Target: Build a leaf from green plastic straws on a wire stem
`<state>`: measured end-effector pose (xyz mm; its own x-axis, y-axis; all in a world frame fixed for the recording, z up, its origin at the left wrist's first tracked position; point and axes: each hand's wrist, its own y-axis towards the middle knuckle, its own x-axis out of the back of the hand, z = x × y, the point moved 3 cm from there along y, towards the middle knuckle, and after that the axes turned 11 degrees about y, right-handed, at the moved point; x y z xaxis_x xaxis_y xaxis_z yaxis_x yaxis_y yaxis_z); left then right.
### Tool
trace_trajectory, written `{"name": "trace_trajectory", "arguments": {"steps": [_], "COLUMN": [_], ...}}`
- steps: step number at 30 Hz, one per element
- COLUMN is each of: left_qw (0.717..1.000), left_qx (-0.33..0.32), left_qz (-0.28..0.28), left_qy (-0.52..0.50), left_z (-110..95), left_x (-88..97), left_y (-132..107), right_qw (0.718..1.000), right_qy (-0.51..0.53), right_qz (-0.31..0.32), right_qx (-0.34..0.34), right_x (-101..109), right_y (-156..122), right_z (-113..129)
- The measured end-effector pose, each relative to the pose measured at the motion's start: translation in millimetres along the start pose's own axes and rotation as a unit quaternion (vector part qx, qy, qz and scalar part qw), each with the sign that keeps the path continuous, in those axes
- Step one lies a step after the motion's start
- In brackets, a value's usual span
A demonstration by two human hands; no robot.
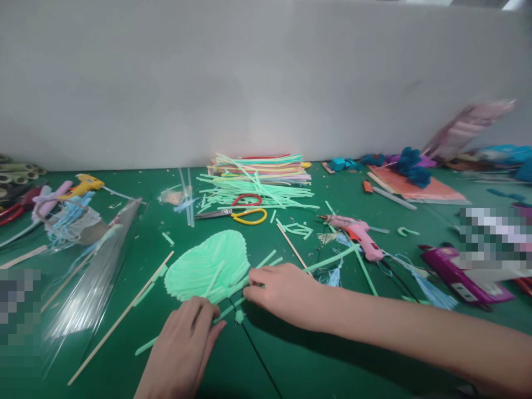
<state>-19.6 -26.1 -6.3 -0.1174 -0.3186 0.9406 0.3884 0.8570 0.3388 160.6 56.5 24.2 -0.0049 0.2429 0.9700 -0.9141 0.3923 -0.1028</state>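
Note:
A fan-like leaf shape (203, 260) made of mint-green pipe cleaners lies flat on the green table in front of me. My left hand (183, 338) is closed at its lower edge, its fingers pinching a mint-green pipe cleaner (146, 346) whose end sticks out to the left. At the leaf's right edge, my right hand (282, 291) is closed on a pipe cleaner (336, 259) that runs out to the right beyond it; the fingertips partly hide it. Between the hands, a small green tuft (239, 316) sits by a thin dark line on the table.
Scissors (230, 213) with red and yellow handles lie before a pile of pipe cleaners (257, 191). A pink glue gun (357, 233) is right of centre, near a purple tool (465, 277). To the left are a wooden stick (120, 318), clear plastic packaging (93, 282) and a yellow glue gun (85, 185).

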Motion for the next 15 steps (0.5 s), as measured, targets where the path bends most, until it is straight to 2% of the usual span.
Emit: {"name": "trace_trajectory", "arguments": {"steps": [6, 11, 15], "left_qw": [0.999, 0.997, 0.995], "left_qx": [0.023, 0.055, 0.084], "left_qz": [0.022, 0.039, 0.014], "left_qy": [-0.006, -0.046, -0.057], "left_z": [2, 25, 41], "left_x": [1.4, 6.0, 23.3], "left_y": [0, -13, -17], "right_qw": [0.998, 0.988, 0.967], "right_qy": [0.054, 0.114, 0.194], "right_qz": [-0.007, -0.028, 0.014], "right_qx": [-0.023, -0.097, -0.164], "right_x": [5, 11, 21], "right_y": [-11, -35, -52], "right_z": [-8, -23, -33]}}
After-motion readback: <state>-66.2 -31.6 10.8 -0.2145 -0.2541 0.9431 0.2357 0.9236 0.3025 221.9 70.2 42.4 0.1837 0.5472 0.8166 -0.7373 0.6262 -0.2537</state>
